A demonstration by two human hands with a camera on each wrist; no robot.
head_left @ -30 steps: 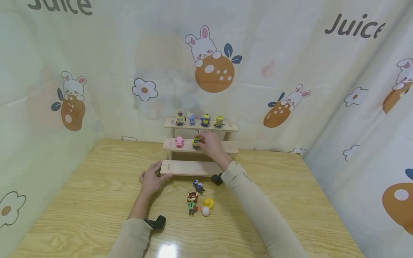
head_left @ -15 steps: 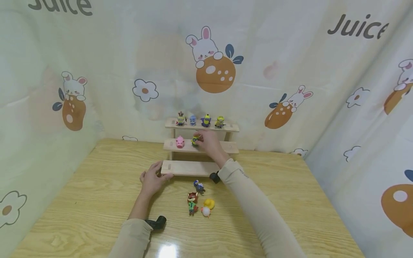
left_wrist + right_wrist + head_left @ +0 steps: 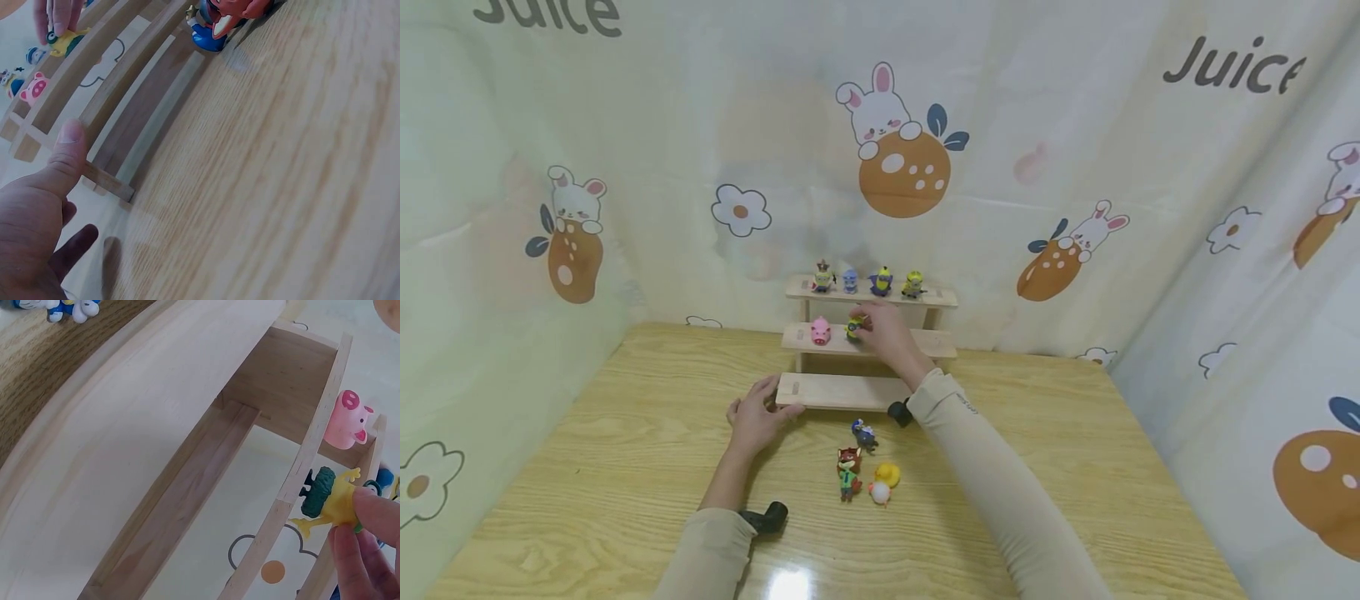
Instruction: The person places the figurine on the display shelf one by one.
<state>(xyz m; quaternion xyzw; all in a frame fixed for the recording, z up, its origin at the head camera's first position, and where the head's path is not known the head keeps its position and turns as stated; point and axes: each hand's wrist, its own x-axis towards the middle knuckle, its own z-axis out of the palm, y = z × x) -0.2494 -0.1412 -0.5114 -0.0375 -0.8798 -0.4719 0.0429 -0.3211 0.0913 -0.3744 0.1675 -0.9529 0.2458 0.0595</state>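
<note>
My right hand pinches a yellow minion figurine with a green skirt between thumb and fingers, over the middle tier of a wooden three-step display shelf. In the right wrist view its feet are close to that tier's edge; contact is unclear. Left of it on the same tier stands a pink pig figurine. My left hand holds the left end of the bottom step, thumb on its front edge and other fingers around the side.
On the top tier stand several figurines. On the wooden table before the shelf lie a dark blue figurine, a fox figurine, a yellow duck and a small white toy. A printed curtain hangs behind.
The right hand keeps the minion figurine at nearly the same spot, with only a slight shift. The left hand stays on the shelf end. The whole view drifts slightly.
</note>
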